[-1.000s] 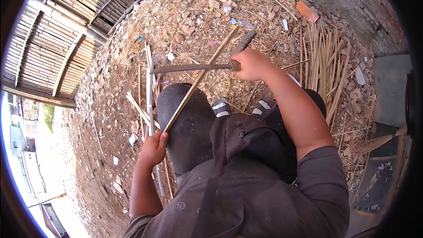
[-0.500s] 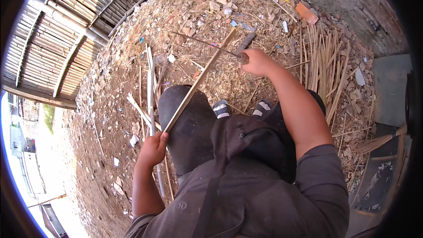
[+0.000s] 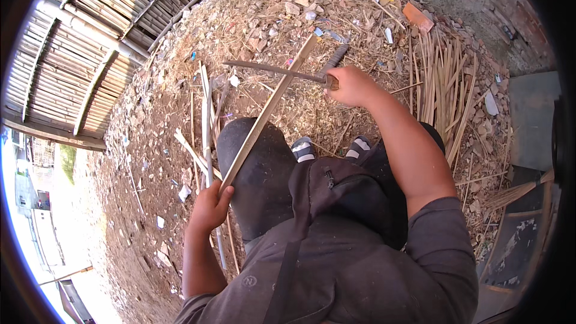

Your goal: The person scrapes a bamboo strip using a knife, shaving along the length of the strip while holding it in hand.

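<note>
A long, flat bamboo strip (image 3: 264, 114) slants up and away across my left knee. My left hand (image 3: 209, 206) is closed round its near end. In my right hand (image 3: 351, 86) is the handle of a long machete (image 3: 264, 68), whose dark blade points left and crosses the strip near its far end. The blade appears to lie against the strip; exact contact is hard to tell. Just beyond my right hand a dark, ridged rod (image 3: 336, 55) rests on the ground.
Several split bamboo strips (image 3: 441, 90) are heaped at the right. More pale strips (image 3: 206, 120) lie beside my left knee. Rubble and scraps of litter cover the ground, with an orange brick (image 3: 418, 18) near the wall. A bamboo fence (image 3: 90, 30) stands at the left.
The machete blade has swung nearer to me and turned so more of its flat side shows. The bamboo strip has shifted slightly left at its far end, with my left hand moving a little toward me.
</note>
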Demonstrator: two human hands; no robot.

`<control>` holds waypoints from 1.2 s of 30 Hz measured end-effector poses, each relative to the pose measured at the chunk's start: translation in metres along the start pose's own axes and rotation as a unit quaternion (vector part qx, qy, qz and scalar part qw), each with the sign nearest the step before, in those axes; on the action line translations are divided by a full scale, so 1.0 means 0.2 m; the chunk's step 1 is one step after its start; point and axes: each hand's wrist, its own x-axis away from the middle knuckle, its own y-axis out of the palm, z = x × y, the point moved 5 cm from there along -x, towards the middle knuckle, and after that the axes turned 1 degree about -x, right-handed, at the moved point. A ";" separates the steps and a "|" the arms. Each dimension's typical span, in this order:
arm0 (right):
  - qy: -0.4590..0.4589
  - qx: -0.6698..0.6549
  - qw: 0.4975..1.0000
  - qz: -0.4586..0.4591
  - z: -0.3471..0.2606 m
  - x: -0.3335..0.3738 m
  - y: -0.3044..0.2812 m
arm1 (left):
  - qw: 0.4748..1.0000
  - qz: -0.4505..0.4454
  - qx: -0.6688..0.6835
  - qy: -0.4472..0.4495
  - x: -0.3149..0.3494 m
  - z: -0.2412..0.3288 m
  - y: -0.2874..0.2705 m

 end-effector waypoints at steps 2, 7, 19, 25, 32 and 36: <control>-0.027 0.021 0.999 -0.007 -0.06 -0.02 0.02 | 0.999 0.029 -0.003 0.027 0.01 0.00 0.00; -0.019 0.041 0.999 -0.023 -0.06 -0.04 0.07 | 0.999 0.022 -0.001 0.033 -0.02 -0.06 0.02; 0.058 -0.036 0.997 -0.040 0.03 -0.12 0.14 | 0.999 -0.046 0.019 0.008 -0.05 -0.08 0.00; -0.032 0.079 0.996 -0.016 -0.15 -0.06 0.11 | 0.995 -0.082 0.053 -0.014 -0.04 -0.09 0.00; 0.077 0.023 0.997 0.001 0.07 -0.10 0.14 | 0.993 -0.102 0.059 -0.030 -0.07 -0.07 -0.03; -0.043 0.086 0.995 0.013 -0.16 -0.05 0.11 | 0.991 -0.111 0.057 -0.050 -0.04 -0.08 -0.02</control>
